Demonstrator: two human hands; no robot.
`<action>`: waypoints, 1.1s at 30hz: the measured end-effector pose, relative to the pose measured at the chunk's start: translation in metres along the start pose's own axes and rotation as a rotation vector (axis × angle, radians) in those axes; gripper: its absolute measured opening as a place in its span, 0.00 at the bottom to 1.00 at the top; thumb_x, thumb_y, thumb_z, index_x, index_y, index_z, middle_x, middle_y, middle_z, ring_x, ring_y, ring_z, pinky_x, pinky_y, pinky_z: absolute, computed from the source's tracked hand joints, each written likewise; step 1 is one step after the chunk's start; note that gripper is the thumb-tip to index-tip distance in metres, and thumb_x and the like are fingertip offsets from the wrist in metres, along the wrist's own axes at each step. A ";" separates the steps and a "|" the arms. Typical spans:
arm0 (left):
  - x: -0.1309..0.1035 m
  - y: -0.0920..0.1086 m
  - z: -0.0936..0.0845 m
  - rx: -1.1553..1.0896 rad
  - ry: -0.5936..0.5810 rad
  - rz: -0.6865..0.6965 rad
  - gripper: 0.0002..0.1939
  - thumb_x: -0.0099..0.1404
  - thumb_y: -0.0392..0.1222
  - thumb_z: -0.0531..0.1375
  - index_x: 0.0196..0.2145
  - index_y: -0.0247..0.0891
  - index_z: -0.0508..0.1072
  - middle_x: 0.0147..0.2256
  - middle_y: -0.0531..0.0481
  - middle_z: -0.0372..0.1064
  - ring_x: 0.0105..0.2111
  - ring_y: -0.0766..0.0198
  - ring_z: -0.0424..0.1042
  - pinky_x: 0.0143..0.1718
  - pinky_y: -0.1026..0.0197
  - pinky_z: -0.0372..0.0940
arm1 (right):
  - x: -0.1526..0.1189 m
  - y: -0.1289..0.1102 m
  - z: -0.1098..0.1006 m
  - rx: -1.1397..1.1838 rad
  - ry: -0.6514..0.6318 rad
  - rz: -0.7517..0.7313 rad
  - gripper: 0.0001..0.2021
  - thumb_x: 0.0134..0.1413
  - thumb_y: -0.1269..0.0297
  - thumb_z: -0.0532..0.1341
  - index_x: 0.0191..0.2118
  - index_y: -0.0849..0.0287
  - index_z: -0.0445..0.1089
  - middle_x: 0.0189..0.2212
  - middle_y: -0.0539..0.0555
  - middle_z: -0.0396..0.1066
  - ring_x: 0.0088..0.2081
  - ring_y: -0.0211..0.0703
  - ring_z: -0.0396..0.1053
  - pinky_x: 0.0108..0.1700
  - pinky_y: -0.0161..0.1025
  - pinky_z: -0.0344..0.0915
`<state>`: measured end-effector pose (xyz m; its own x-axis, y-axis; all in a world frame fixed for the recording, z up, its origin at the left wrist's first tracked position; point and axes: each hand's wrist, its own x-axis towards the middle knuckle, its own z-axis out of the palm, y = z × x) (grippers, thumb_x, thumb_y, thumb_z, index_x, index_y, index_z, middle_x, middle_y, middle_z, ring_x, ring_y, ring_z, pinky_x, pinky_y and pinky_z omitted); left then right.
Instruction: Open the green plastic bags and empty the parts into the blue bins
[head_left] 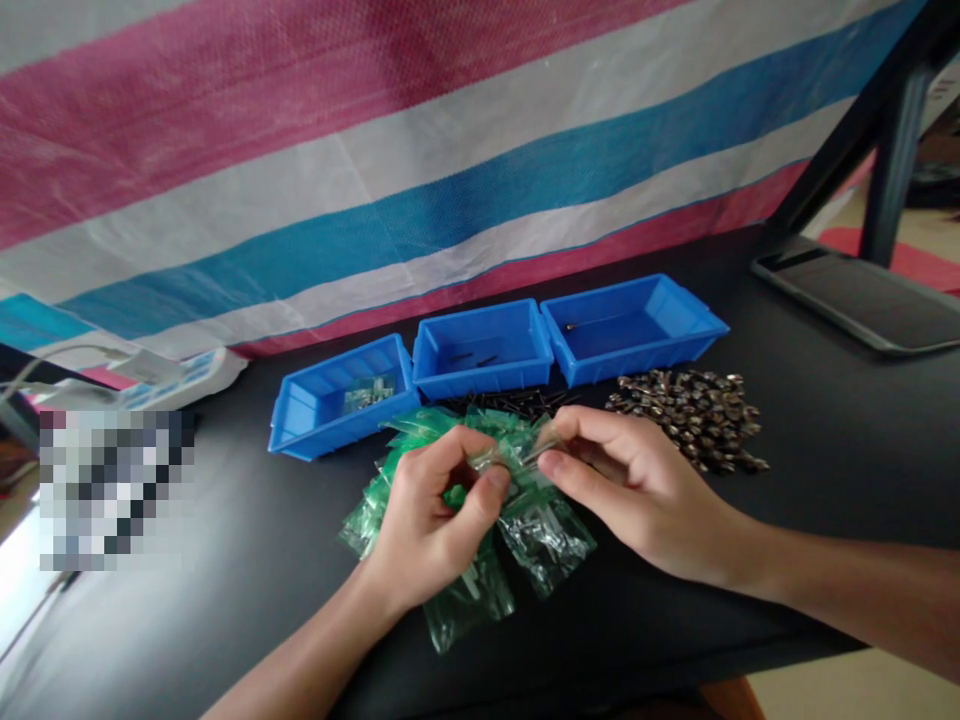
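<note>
My left hand (442,505) is closed in a pinch, thumb against forefinger, on the edge of a small clear plastic bag (517,450). Opposite it, my right hand (637,480) pinches the same bag between thumb and fingertips. What the bag holds is too blurred to make out. Beneath and around both hands lies a pile of green-tinted plastic bags (409,430), partly covered by my left hand. One bag with silvery metal parts (544,540) lies just below the fingertips. Dark thin screws (517,402) are scattered behind the pile.
Three blue bins stand in a row: the left bin (307,430) holds a small bag, the middle bin (484,375) a few dark screws, the right bin (637,355) one tiny piece. Brassy metal parts (697,415) are heaped at right. A phone (862,295) and power strip (187,380) flank them.
</note>
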<state>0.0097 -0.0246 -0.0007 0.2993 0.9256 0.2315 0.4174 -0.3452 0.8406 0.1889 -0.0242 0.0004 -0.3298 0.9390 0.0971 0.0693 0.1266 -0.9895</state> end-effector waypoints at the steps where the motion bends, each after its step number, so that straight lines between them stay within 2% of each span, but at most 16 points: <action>1: 0.000 -0.001 0.000 -0.021 -0.002 -0.018 0.09 0.60 0.43 0.55 0.26 0.37 0.66 0.17 0.56 0.57 0.16 0.72 0.56 0.16 0.68 0.52 | 0.000 -0.001 0.000 0.001 0.005 -0.001 0.08 0.53 0.62 0.58 0.27 0.60 0.65 0.20 0.49 0.60 0.22 0.32 0.57 0.20 0.29 0.54; 5: 0.001 -0.004 0.001 -0.110 -0.006 -0.063 0.09 0.60 0.46 0.56 0.30 0.36 0.67 0.18 0.56 0.59 0.16 0.71 0.57 0.16 0.69 0.53 | 0.000 -0.004 -0.001 0.020 0.009 0.031 0.08 0.52 0.61 0.58 0.28 0.59 0.65 0.19 0.48 0.60 0.21 0.32 0.56 0.19 0.29 0.52; 11: 0.003 0.000 -0.001 -0.186 0.053 -0.162 0.11 0.59 0.48 0.58 0.29 0.36 0.68 0.19 0.54 0.62 0.18 0.70 0.60 0.17 0.68 0.55 | 0.000 -0.002 -0.001 0.068 -0.008 0.078 0.07 0.52 0.60 0.58 0.30 0.59 0.67 0.23 0.51 0.65 0.24 0.35 0.61 0.22 0.31 0.57; 14: 0.003 0.002 -0.001 -0.247 0.011 -0.199 0.13 0.58 0.49 0.58 0.29 0.36 0.69 0.20 0.52 0.64 0.19 0.69 0.62 0.18 0.67 0.57 | 0.001 0.000 -0.001 0.050 0.031 0.067 0.07 0.53 0.61 0.58 0.29 0.59 0.67 0.24 0.52 0.66 0.25 0.37 0.63 0.23 0.32 0.59; 19: 0.003 0.002 -0.001 -0.181 -0.037 -0.190 0.13 0.59 0.50 0.57 0.25 0.37 0.66 0.20 0.52 0.63 0.19 0.69 0.62 0.19 0.67 0.57 | 0.001 -0.001 -0.002 0.012 0.054 0.015 0.05 0.53 0.63 0.58 0.32 0.58 0.67 0.24 0.52 0.67 0.26 0.37 0.64 0.24 0.32 0.61; 26: -0.001 -0.002 0.004 -0.200 -0.078 -0.183 0.11 0.60 0.47 0.57 0.26 0.37 0.63 0.21 0.53 0.65 0.20 0.69 0.64 0.20 0.67 0.58 | -0.001 0.000 0.001 0.052 -0.058 -0.034 0.03 0.53 0.67 0.58 0.34 0.58 0.66 0.29 0.52 0.70 0.31 0.39 0.69 0.32 0.33 0.66; 33: -0.001 -0.001 0.003 -0.208 -0.031 -0.198 0.12 0.60 0.45 0.55 0.23 0.37 0.63 0.18 0.54 0.64 0.19 0.68 0.65 0.20 0.67 0.59 | -0.001 0.003 0.003 0.050 -0.022 -0.036 0.05 0.53 0.67 0.58 0.38 0.58 0.65 0.32 0.53 0.71 0.33 0.40 0.70 0.34 0.34 0.67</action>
<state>0.0120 -0.0255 -0.0035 0.2572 0.9655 0.0402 0.2862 -0.1158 0.9511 0.1865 -0.0262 -0.0035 -0.3522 0.9268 0.1308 0.0099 0.1434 -0.9896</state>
